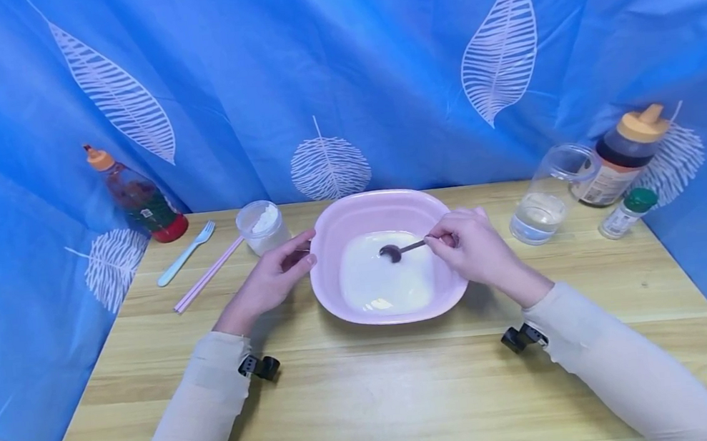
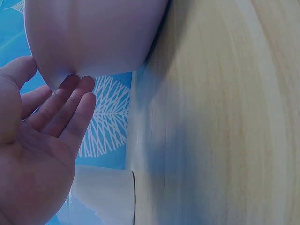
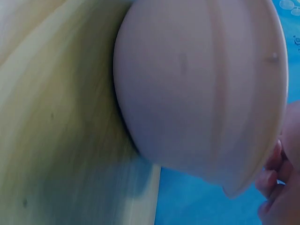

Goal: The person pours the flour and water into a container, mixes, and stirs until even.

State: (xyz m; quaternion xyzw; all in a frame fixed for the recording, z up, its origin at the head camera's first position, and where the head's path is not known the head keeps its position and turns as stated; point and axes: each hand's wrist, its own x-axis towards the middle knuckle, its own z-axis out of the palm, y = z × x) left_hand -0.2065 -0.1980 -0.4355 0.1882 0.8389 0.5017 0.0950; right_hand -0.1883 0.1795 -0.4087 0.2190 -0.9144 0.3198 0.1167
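Observation:
A pink plastic basin [image 1: 402,317] stands on the table with milky white liquid [image 1: 372,276] in it. My right hand [image 1: 469,244], over the right rim, pinches the handle of a dark spoon [image 1: 391,253], whose bowl is at the liquid. The right wrist view has the basin's outer wall [image 3: 187,93] and curled fingers of the right hand [image 3: 281,183], while the spoon is hidden there. On the other side, my left hand [image 1: 272,279] touches the basin's left edge with its thumb and fingertips. Close up, those fingers [image 2: 70,117] lie extended against the outer wall.
Behind the left hand stands a clear jar [image 1: 262,234] of white powder. Pink chopsticks [image 1: 209,275], a light-blue fork [image 1: 185,255] and a red sauce bottle [image 1: 143,203] are farther left. At right are a glass of water [image 1: 537,217], a dark sauce bottle [image 1: 618,157] and a green-capped shaker [image 1: 627,213].

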